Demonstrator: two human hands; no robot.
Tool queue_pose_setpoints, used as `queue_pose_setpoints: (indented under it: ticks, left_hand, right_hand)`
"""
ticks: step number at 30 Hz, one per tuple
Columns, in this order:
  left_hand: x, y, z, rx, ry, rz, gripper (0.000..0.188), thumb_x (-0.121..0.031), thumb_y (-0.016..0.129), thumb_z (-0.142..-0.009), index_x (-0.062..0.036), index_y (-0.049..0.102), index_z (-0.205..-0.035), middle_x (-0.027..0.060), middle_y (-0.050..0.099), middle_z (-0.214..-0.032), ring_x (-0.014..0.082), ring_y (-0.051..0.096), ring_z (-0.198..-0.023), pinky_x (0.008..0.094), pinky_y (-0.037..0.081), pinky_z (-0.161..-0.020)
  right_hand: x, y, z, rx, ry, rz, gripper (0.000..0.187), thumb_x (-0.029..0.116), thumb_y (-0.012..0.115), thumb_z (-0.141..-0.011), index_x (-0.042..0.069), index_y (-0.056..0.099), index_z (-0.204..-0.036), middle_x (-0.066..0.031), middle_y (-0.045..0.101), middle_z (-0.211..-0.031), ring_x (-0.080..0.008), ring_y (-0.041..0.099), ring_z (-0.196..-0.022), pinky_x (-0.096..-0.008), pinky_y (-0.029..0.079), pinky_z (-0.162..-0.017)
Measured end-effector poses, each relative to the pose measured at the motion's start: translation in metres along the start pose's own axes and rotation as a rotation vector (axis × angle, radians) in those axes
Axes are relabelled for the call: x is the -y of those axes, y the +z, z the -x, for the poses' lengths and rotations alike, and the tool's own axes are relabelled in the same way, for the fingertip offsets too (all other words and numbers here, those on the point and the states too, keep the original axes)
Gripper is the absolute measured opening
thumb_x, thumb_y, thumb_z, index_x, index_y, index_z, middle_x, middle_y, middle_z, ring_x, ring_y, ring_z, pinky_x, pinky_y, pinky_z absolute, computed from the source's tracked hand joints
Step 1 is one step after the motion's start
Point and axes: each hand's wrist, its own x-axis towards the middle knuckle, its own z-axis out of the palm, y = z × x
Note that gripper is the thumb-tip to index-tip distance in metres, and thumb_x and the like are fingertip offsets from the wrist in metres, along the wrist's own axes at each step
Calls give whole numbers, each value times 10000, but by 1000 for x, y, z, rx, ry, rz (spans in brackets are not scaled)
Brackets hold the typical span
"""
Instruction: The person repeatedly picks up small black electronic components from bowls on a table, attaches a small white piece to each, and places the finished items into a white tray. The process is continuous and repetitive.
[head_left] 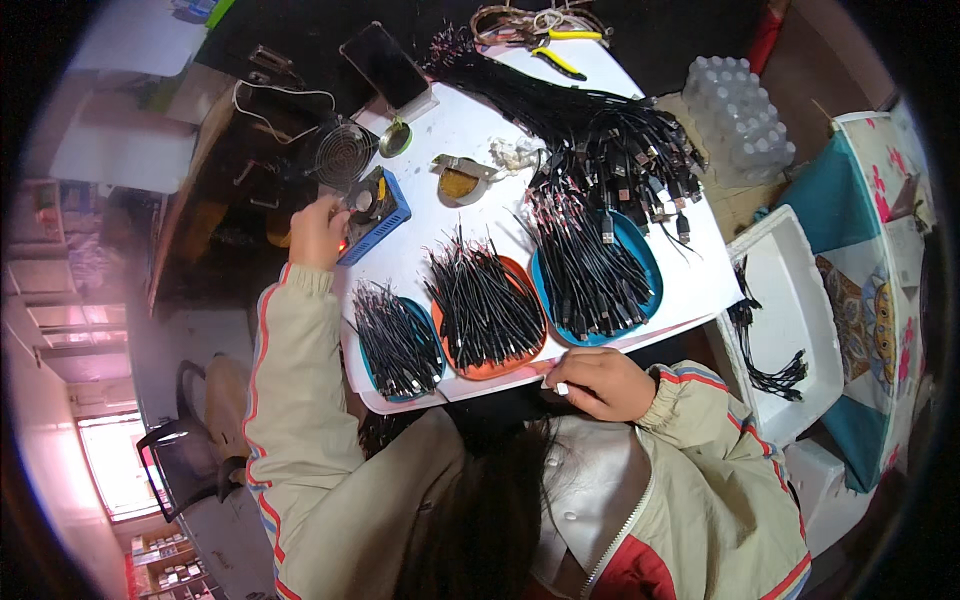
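Blue soldering station (pixel 378 212) at the left edge of the white work sheet (pixel 440 140), with the left hand (pixel 318 230) resting against its left side, fingers curled onto the casing; whether they pinch a control cannot be told. A round wire fan guard (pixel 342 152) stands just behind the station. The right hand (pixel 597 382) lies at the near edge of the sheet, fingers loosely folded together, with a small pale object at the fingertips; its kind is not discernible.

Between the hands, three dishes of short black cable pieces: a small blue dish (pixel 430 335) at left, an orange dish (pixel 523 355) in the middle, a larger blue dish (pixel 645 262) at right. Beyond them a long bundle of black cables (pixel 560 105) runs toward yellow-handled pliers (pixel 560 48). A white foam box (pixel 790 300) to the right holds a few more cables.

Risk, as judged: the station sits at the very margin of the sheet, so a push from the left hand could tip it off. The left sleeve (pixel 290 330) passes close to the small blue dish and could sweep pieces out.
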Motion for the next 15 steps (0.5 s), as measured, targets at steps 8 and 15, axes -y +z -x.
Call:
queue_pose_setpoints:
  ticks: [8, 15]
  left_hand:
    - [-167, -64, 163, 44, -65, 1222, 95, 19, 561, -908, 17, 559, -1003, 101, 614, -743, 42, 409, -494, 172, 283, -441]
    - [-269, -33, 210, 174, 392, 1557, 376, -145, 567, -967, 36, 442, -1272, 202, 619, -1112, 198, 620, -940, 289, 492, -823]
  right_hand:
    - [66, 13, -22, -149, -124, -188, 422, 163, 540, -941, -13, 416, -1303, -175, 611, -1081, -331, 573, -1049, -382, 476, -861]
    - [131, 10, 18, -161, 96, 131, 252, 212, 479, -982, -9, 456, -1102, -211, 578, -908, -408, 586, -820, -427, 468, -702]
